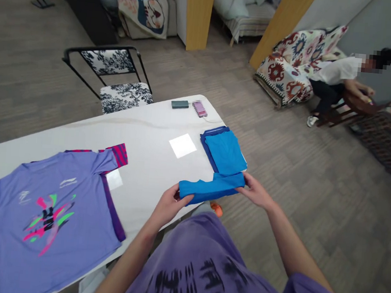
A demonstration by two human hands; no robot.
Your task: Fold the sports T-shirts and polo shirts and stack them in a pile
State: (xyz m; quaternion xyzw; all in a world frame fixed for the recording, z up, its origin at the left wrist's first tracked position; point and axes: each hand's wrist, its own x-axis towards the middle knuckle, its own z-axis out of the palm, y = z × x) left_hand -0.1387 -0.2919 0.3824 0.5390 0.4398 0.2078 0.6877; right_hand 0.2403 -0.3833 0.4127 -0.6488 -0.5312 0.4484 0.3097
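Observation:
Between my two hands a blue folded garment [209,187] is held at the near edge of the white table, its kind hard to make out. My left hand [173,204] grips its left end, thumb on top and fingers tucked beneath. At the other end my right hand [253,191] pinches the cloth. Just beyond lies a stack of folded clothes [225,151], bright blue over dark blue, and the held cloth touches or overlaps its near side. To the left a purple T-shirt [52,216] with a colourful print is spread flat, with another purple and pink garment showing beneath.
On the white table [148,138] lie a dark flat box-like object [180,104] and a phone-like pink object [199,109] with a cable. A patterned chair [125,90] stands at the far side. A person [339,70] sits on the right; another is partly visible at the top left.

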